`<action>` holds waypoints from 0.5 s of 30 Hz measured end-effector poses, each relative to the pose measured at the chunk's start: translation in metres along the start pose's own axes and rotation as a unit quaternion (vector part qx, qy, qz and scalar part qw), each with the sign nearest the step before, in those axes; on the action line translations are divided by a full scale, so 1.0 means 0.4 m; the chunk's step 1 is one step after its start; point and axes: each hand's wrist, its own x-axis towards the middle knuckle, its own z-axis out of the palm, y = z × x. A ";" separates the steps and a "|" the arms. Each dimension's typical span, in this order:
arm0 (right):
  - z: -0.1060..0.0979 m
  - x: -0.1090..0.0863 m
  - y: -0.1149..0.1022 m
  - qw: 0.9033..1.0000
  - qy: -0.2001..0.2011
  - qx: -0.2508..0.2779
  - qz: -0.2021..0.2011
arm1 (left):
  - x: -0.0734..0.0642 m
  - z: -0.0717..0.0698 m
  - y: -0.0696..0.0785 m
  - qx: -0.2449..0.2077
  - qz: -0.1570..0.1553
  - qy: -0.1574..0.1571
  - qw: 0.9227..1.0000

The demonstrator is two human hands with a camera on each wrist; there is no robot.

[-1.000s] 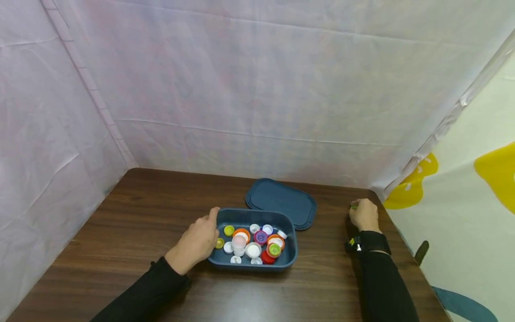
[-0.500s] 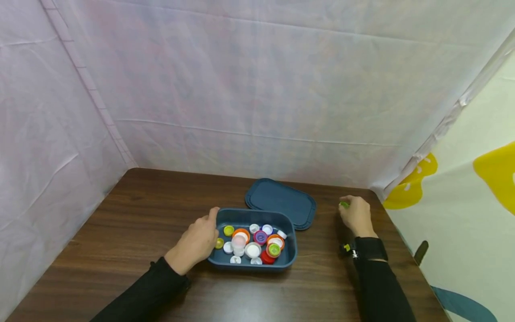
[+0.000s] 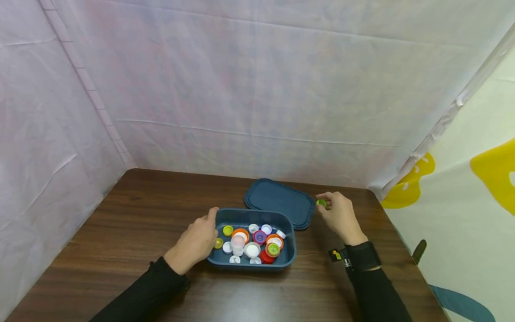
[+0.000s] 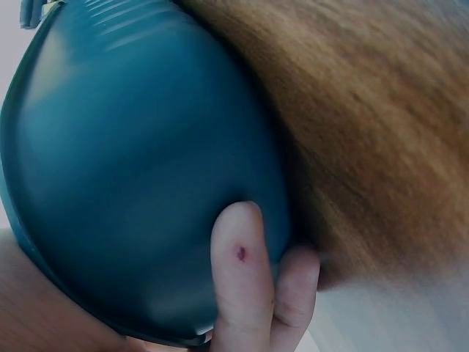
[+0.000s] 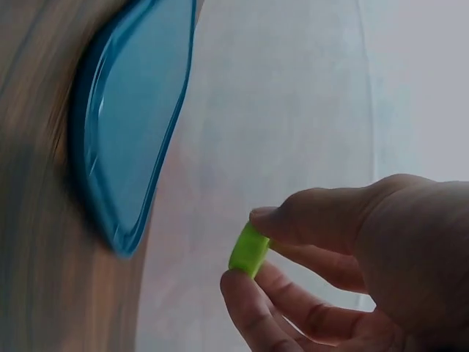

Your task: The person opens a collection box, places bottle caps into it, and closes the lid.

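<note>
A blue-grey plastic box [image 3: 252,267] on the table holds several bottle caps, among them a purple cap [image 3: 259,237] and a red cap [image 3: 266,257]. My left hand [image 3: 196,241] grips the box by its left end; in the left wrist view, fingertips [image 4: 240,257] lie against its outer wall. Thumb and fingers of my right hand [image 3: 339,216] pinch a lime-green bottle cap [image 5: 249,250] above the table, beside the right end of the box's lid [image 3: 280,202].
The lid lies flat behind the box, partly hidden by its back rim. Pale cloth [image 3: 249,89] walls in the back and left of the wooden table [image 3: 161,197]; a printed sheet [image 3: 462,214] with yellow shapes hangs along the right edge.
With the green cap pinched in it, my right hand has moved left from the table's right side toward the lid. The left hand and the box have stayed in place.
</note>
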 end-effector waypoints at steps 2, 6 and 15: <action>0.006 -0.007 -0.027 1.000 -0.010 0.009 -0.018 | -0.001 -0.001 0.001 0.000 -0.004 -0.004 1.000; 0.022 -0.015 -0.078 0.998 -0.028 0.022 -0.053 | -0.001 -0.003 0.003 -0.001 -0.011 -0.011 1.000; 0.067 -0.053 -0.180 0.990 -0.089 0.029 -0.110 | -0.002 -0.002 0.002 0.000 -0.008 -0.012 1.000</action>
